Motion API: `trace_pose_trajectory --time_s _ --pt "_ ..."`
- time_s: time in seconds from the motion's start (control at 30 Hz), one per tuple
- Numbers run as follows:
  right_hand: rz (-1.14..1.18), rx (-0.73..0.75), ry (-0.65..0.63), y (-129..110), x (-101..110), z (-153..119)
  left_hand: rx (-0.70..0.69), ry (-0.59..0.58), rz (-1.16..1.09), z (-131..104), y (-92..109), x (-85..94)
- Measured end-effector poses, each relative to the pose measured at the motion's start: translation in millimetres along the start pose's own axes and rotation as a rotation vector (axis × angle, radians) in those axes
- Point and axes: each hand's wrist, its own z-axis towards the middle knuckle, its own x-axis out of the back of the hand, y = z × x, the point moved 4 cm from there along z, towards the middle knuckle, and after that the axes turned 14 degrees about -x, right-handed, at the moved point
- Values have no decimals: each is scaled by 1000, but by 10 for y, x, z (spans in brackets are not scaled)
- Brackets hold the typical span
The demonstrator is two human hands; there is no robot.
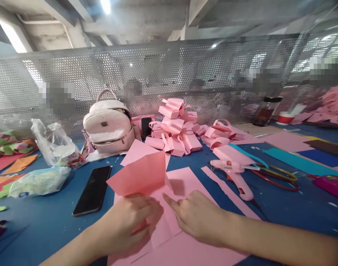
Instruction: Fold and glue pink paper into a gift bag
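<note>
Left grip (pixel 131 218) on pink paper (pixel 142 173).

The paper (pixel 142 171) is pink, tabletop (pixel 52 221) blue, phone (pixel 93 190) black, backpack (pixel 105 125) pale pink, partition (pixel 163 61) dotted grey.

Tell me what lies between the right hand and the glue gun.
Head view: past the right hand come the edge of the pink sheet, blue table, a narrow pink strip, then the glue gun.
</note>
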Motion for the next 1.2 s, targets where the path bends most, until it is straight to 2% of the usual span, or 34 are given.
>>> trace_pose_trajectory --time_s 0.1,0.2,0.27,0.3,0.4,0.53,0.63,0.73,0.9,0.93,1.03,1.2 --pt "-11 3 -28 16 34 -37 217 -7 -207 -237 -54 139" --pt "5 -35 -39 19 137 -57 449 -10 -276 -526 -112 208" --pt "94 -31 -15 17 290 -55 636 -86 -273 -720 -183 171" --pt "158 -27 10 23 393 -47 712 -84 -233 -798 -229 160" --pt "329 -40 126 84 774 24 840 58 -149 -910 -390 134" --pt "307 -38 470 220 1330 212 771 227 -235 -767 -594 78" --pt "280 -76 543 345 1582 429 684 247 -280 -537 -717 106" --pt "284 -110 440 444 1689 653 586 281 -271 -261 -805 255" --pt "217 -245 119 565 1689 886 382 338 -194 232 -847 593" --pt "194 -265 100 592 1690 902 343 339 -190 321 -840 643" --pt "162 -277 148 676 1697 900 266 340 -192 525 -816 748" --pt "103 -336 76 796 1519 831 228 363 -237 647 -813 820"
